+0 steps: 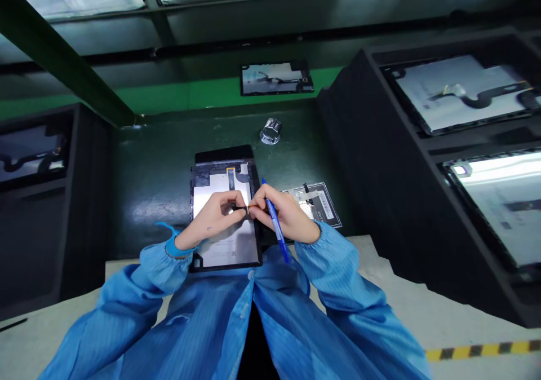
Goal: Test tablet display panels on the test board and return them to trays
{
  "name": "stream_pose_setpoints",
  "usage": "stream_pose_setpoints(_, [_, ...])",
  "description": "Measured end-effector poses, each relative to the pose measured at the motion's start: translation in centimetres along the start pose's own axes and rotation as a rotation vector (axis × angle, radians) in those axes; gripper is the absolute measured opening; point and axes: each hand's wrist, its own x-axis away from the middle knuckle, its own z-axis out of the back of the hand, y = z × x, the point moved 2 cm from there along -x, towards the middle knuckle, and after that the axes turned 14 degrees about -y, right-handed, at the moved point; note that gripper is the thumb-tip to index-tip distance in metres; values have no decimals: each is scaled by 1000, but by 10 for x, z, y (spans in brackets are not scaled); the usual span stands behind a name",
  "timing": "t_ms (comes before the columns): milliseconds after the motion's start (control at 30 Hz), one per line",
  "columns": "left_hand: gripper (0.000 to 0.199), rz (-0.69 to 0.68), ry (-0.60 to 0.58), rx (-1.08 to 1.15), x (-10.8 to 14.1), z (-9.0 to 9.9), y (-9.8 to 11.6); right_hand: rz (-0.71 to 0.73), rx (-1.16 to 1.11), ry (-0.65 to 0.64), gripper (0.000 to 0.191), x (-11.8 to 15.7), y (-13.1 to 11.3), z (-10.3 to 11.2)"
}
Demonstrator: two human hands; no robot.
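I judge the work midway: my left hand (220,213) and right hand (284,215), blue pen (275,225) tucked in, pinch a thin strip (245,207) over the open tablet (224,211), its flex at 12 o'clock unseated.

Both arms reach forward in blue sleeves, elbows wide, forearms angling inward. The left hand (215,213) sits palm down, thumb and forefinger pinched together at the tips. The right hand (285,213) meets it fingertip to fingertip, fingers curled, knuckles up. Wrists lie low and level.
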Motion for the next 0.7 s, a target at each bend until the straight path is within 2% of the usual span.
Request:
stream_pose_setpoints(167, [19,0,-46,51,6,2,0,-17,-92,-28,24,0,1,-5])
stream_pose_setpoints(233, [19,-2,8,1,17,9,4,-15,-123,22,23,-1,4,1])
stream_pose_setpoints(300, [28,8,130,-87,35,22,8,-9,-54,153,14,-5,11,16])
stream_pose_setpoints(333, [32,54,204,-172,44,30,8,-15,36,227,8,-8,17,26])
stream_pose_setpoints(367, [36,141,273,-289,54,36,7,-30,152,286,12,-11,24,36])
stream_pose_setpoints(400, [38,258,320,-423,62,41,3,-49,278,317,23,-16,31,46])
stream_pose_setpoints(500, [36,608,332,-729,77,47,-14,-134,587,244,52,-34,53,66])
stream_pose_setpoints(600, [31,683,281,-717,79,43,-30,-200,711,127,62,-50,67,70])
stream_pose_setpoints(700, [31,700,289,-677,80,42,-41,-216,772,122,63,-57,69,68])
